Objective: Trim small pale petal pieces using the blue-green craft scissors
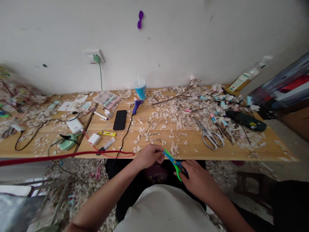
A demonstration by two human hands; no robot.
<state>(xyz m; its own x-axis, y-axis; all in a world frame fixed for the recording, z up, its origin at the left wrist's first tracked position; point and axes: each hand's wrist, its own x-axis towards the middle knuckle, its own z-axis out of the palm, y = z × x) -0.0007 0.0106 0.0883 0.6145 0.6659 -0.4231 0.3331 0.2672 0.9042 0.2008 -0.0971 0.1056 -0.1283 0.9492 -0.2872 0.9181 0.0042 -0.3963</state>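
Note:
My right hand (196,178) grips small green and blue scissors (174,162) by their handles, just off the table's front edge. The blades point up and to the left. Their tips reach the fingers of my left hand (151,156), which are closed in a pinch. Whatever lies in that pinch is too small or hidden to make out. Both hands are above my lap, close to the edge of the wooden table (135,141).
Pale petal-like scraps (169,117) litter the table. Larger grey scissors (210,137), a black phone (120,120), a purple glue gun (136,107) and a blue cup (140,90) lie or stand there. A red cord (60,157) runs along the front left edge.

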